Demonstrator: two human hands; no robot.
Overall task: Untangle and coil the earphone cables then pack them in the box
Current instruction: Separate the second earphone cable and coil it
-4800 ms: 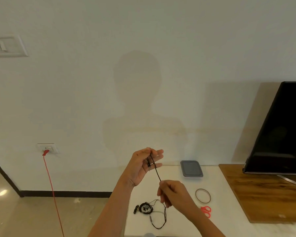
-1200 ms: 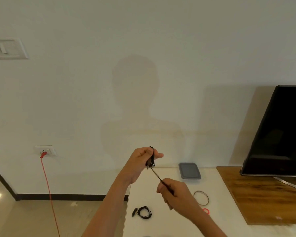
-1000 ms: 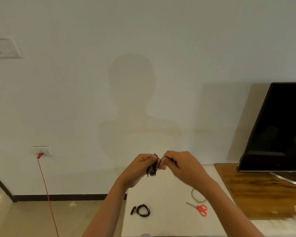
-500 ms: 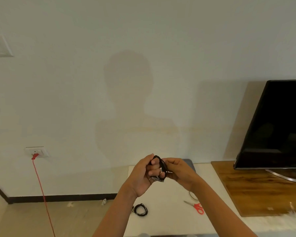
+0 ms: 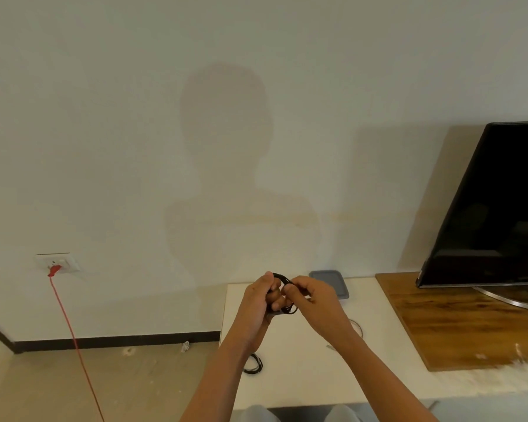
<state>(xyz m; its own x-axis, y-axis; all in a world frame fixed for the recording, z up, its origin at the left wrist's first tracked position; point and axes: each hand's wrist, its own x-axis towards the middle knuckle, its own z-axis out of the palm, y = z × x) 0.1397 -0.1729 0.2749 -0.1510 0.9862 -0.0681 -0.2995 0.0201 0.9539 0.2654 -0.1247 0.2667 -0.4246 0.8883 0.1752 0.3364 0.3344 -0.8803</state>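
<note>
**A:** In the head view, what are the hands doing?

**B:** Both are raised above the white table (image 5: 290, 382). The left hand (image 5: 256, 304) grips a coil of black earphone cable (image 5: 280, 276), its fingers (image 5: 275, 305) curled round the loops. The right hand (image 5: 316, 300) pinches the same coil from the other side, thumb and fingers bent onto it.

**A:** And the rest of the task's things?

**B:** A second coiled earphone (image 5: 254, 366) lies on the table near its left edge, partly behind the left forearm. The grey box (image 5: 334, 281), lid on, sits at the back of the table by the wall, just behind the right hand.

**A:** Anything else?

**B:** A rubber band (image 5: 359, 328) shows beside the right wrist. A television (image 5: 494, 208) stands on a wooden board (image 5: 457, 327) to the right. On the left, a red cord (image 5: 70, 330) runs down from a wall socket (image 5: 58, 262).
</note>
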